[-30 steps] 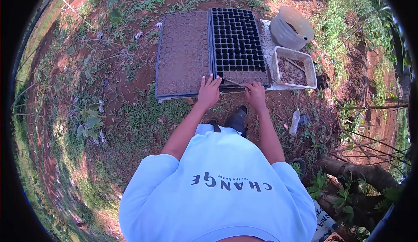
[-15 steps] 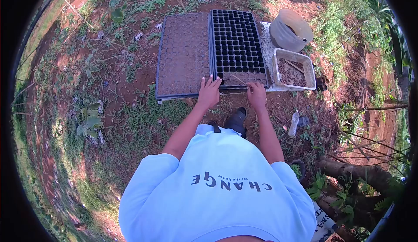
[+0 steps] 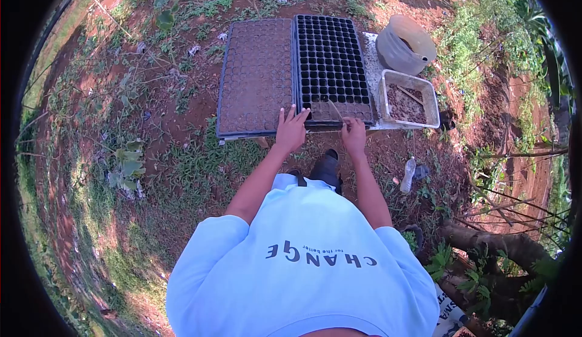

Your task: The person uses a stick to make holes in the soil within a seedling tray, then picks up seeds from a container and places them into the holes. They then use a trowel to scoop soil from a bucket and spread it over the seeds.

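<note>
My left hand [image 3: 291, 130] rests with its fingers spread at the near edge, where two cell trays meet. Soil fills the cells of the left tray [image 3: 254, 76]. In the black tray [image 3: 330, 58] on the right, most cells look dark and hollow, and the nearest rows hold soil. My right hand [image 3: 354, 136] is at the near edge of the black tray, its fingers closed on a thin stick [image 3: 335, 110] whose far end lies over the soil-filled rows.
Right of the trays, a cut plastic container [image 3: 405, 45] stands behind a rectangular tub [image 3: 410, 99] holding soil and a flat stick. A plastic bottle [image 3: 408, 174] lies on the ground. Branches [image 3: 497, 240] are at the lower right.
My right hand has moved slightly left and toward me. The stick has swung to a steeper angle, its far end now further right. My left hand has stayed nearly still.
</note>
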`<state>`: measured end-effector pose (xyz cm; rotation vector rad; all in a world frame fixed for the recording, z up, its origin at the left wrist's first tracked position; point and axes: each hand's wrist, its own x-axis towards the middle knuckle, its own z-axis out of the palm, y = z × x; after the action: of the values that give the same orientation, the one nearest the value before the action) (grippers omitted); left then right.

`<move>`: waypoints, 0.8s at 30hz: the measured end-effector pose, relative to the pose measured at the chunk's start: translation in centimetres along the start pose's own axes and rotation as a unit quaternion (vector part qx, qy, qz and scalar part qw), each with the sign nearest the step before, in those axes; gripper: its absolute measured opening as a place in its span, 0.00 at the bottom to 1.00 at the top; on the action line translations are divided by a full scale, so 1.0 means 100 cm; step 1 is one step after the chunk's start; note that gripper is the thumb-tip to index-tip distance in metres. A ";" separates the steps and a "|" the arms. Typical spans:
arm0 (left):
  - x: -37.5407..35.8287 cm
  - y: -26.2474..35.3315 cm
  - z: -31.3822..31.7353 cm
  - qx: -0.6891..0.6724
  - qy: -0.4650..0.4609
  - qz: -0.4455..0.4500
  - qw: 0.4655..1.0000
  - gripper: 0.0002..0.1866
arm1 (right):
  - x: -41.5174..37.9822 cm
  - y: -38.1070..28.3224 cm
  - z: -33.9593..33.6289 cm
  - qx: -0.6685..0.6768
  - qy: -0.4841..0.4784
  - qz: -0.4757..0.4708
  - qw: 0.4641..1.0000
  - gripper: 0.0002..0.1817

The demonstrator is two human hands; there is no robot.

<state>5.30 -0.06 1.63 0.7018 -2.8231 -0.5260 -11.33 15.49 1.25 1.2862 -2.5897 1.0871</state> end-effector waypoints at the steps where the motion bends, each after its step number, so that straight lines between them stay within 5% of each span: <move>1: 0.000 0.000 0.000 0.000 -0.001 -0.002 1.000 0.30 | 0.000 -0.001 -0.001 -0.006 0.003 0.010 1.000 0.11; 3: 0.000 -0.001 0.000 -0.008 -0.003 -0.009 1.000 0.30 | 0.002 -0.002 -0.003 -0.012 0.006 0.019 1.000 0.11; 6: 0.001 -0.001 0.002 -0.018 -0.002 -0.017 1.000 0.31 | 0.006 -0.002 -0.004 0.013 -0.078 -0.119 0.990 0.10; 11: 0.000 0.000 0.001 -0.002 -0.003 -0.025 1.000 0.31 | 0.003 -0.006 0.008 -0.011 0.038 0.065 0.997 0.10; 12: 0.000 0.000 0.001 -0.002 -0.006 -0.026 1.000 0.31 | 0.005 -0.007 0.005 -0.010 0.038 0.065 0.997 0.10; 14: 0.001 0.000 0.002 -0.003 -0.009 -0.025 1.000 0.31 | 0.008 -0.006 -0.003 -0.015 -0.077 -0.084 0.993 0.10; 21: 0.000 0.002 0.003 -0.009 0.010 -0.026 1.000 0.31 | 0.003 -0.001 -0.002 -0.029 0.013 0.036 0.999 0.11; 24: 0.000 0.002 0.005 -0.015 0.024 -0.019 0.999 0.30 | 0.004 0.004 -0.007 -0.021 -0.052 -0.102 0.993 0.11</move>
<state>5.08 0.28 1.26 0.7537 -2.7564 -0.5499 -12.05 15.79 1.69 1.5944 -2.4671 0.9497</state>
